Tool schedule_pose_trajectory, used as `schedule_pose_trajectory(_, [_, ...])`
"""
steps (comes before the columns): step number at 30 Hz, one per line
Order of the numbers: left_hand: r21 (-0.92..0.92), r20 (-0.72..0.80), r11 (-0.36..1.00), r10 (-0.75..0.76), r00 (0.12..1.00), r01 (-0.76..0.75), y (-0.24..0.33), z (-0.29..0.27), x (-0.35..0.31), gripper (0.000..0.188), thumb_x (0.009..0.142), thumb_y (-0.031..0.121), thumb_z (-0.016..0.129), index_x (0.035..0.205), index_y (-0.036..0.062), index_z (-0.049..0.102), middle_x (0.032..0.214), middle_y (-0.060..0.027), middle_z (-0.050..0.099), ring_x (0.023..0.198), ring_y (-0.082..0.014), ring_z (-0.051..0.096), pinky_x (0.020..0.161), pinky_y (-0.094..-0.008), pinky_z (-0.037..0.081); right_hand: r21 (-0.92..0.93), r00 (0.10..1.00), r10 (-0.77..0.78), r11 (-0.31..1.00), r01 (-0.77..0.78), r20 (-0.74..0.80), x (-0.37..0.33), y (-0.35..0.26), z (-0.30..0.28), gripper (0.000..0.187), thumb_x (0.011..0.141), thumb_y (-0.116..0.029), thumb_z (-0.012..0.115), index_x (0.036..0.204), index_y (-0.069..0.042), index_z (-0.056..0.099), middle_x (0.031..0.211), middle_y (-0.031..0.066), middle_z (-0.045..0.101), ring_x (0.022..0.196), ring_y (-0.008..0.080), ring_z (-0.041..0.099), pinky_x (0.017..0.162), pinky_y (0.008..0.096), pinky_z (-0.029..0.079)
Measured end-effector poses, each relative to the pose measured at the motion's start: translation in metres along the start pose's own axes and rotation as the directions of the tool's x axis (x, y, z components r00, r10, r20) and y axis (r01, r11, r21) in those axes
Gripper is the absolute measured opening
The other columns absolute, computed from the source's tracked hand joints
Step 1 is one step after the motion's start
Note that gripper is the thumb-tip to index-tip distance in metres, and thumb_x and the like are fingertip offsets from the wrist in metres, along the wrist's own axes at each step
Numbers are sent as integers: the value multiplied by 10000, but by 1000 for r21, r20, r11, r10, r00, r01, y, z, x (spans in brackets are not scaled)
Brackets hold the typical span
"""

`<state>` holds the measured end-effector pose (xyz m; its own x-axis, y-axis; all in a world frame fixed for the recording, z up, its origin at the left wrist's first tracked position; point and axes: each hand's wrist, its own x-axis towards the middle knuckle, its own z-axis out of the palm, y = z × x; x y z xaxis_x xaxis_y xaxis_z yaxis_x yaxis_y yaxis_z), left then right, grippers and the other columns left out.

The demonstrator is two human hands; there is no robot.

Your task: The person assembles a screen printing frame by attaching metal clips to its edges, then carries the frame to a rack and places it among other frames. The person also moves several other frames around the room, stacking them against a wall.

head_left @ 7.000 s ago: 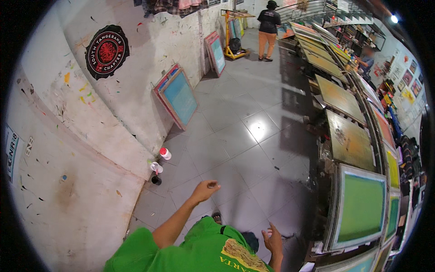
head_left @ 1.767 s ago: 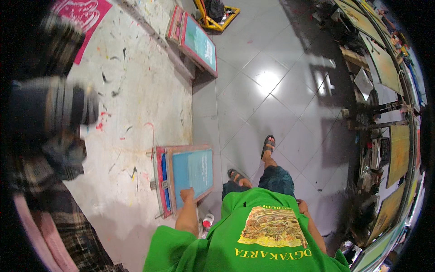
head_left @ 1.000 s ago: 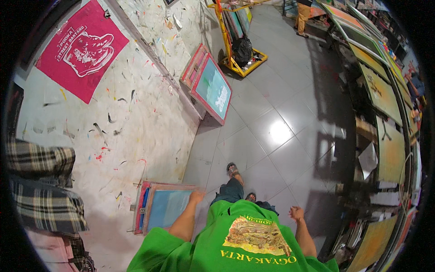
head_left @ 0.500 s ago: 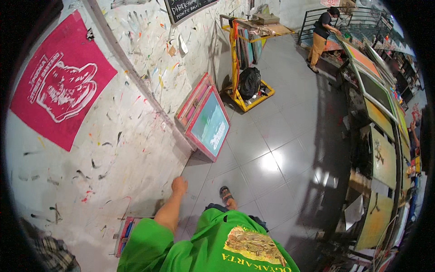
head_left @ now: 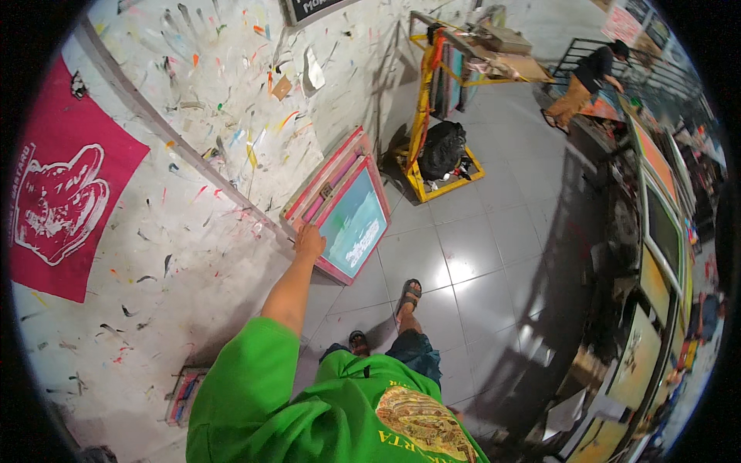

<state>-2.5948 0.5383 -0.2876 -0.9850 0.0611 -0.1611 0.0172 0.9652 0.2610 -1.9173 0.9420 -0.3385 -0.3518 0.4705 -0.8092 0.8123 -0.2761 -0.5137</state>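
Screen-printing workshop, paint-smeared wall (head_left: 208,266) on the left, framed screens (head_left: 356,224) leaning against it, yellow metal rack (head_left: 424,100) with upright panels (head_left: 454,77) farther off, long row of flat boards (head_left: 637,359) along the right, person (head_left: 590,76) at its far end

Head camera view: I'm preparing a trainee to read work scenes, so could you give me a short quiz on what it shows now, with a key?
1. Which of the person's hands is nearest the pink-framed screen?
2. True or false: the black bag rests on the base of the yellow stand.
3. How is the pink-framed screen placed?
a) flat on the ground
b) leaning at a tilt beside the paint-marked wall
c) hanging from a hook

Key:
1. The left hand, at the screen's near left edge.
2. True.
3. b
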Motion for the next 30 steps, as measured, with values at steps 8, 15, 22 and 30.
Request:
schedule_pose_trajectory(8, [139, 22, 966, -223, 974, 218, 24, 37, 84, 691, 828, 295, 836, 1406, 61, 539, 1472, -141, 525, 1399, -336, 475, 1173, -532, 379, -334, 995, 38, 943, -4, 95, 91, -147, -44, 376, 991, -279, 729, 1210, 20, 661, 909, 126, 719, 726, 243, 723, 586, 361, 564])
schedule_pose_trajectory(15, [3, -206, 921, -379, 902, 388, 75, 61, 88, 762, 771, 310, 888, 1401, 76, 529, 1332, -118, 563, 1294, -327, 504, 1046, -506, 431, 222, 937, -294, 942, 251, 189, 184, -306, -154, 364, 987, -326, 732, 1161, -9, 688, 881, 105, 723, 730, 234, 720, 596, 360, 560])
schedule_pose_trajectory(22, [-71, -200, 965, -261, 945, 251, 149, 122, 18, 512, 793, 279, 842, 1250, 118, 676, 1271, -94, 598, 1271, -308, 517, 1022, -482, 439, -268, 935, -340, 896, 355, 104, 248, -467, -85, 369, 1023, -261, 671, 1267, 16, 665, 871, 120, 744, 758, 211, 736, 650, 322, 573])
schedule_pose_trajectory(30, [-144, -91, 948, -299, 950, 284, 197, 139, -67, 409, 807, 207, 817, 1176, 109, 670, 1225, -66, 657, 1231, -291, 570, 1051, -508, 431, -688, 676, -512, 207, 696, 530, 186, -496, 24, 381, 968, -201, 715, 1299, -20, 660, 1155, 187, 725, 1046, 335, 702, 919, 437, 563])
